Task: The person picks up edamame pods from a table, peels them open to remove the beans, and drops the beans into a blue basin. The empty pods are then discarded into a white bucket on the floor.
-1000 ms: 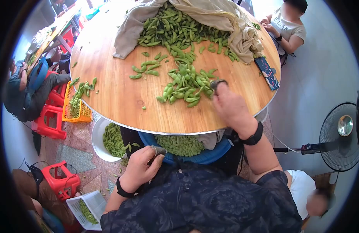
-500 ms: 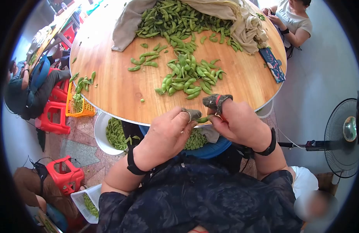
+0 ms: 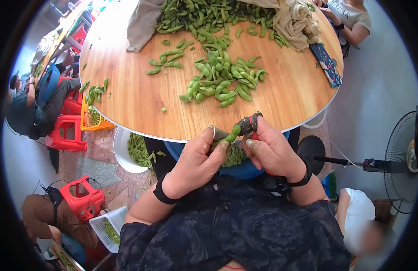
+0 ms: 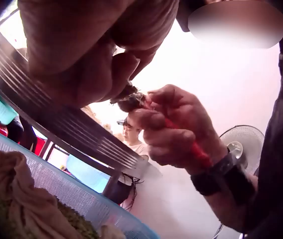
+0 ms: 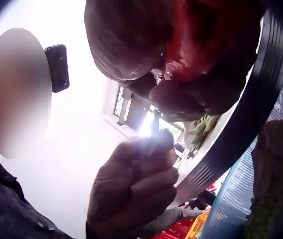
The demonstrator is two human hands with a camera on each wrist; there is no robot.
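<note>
In the head view, both hands meet just off the near edge of a round wooden table [image 3: 136, 101]. My left hand [image 3: 193, 158] pinches a green soybean pod [image 3: 235, 132] between the thumb and a forefinger wearing a grey finger cover [image 3: 219, 134]. Right beside it is my right hand [image 3: 277, 152], its forefinger in a dark woven cover [image 3: 246, 126] with a red band, close against the pod's tip. A slim red-handled tool [image 4: 200, 154] is gripped in the right palm; its working end is hidden. Loose pods [image 3: 220, 79] lie ahead on the tabletop.
A large pod heap [image 3: 200, 18] sits at the back under beige cloth [image 3: 297, 27]. Below the table edge is a blue basket [image 3: 252, 171] of shelled beans. A white bucket [image 3: 121, 156] of pods stands left; a fan [image 3: 401, 162] stands right. Other people sit around.
The right hand reached to the pods on the table, then came back to the left hand with one pod. That pod now sits in the left fingers, tilted upward.
</note>
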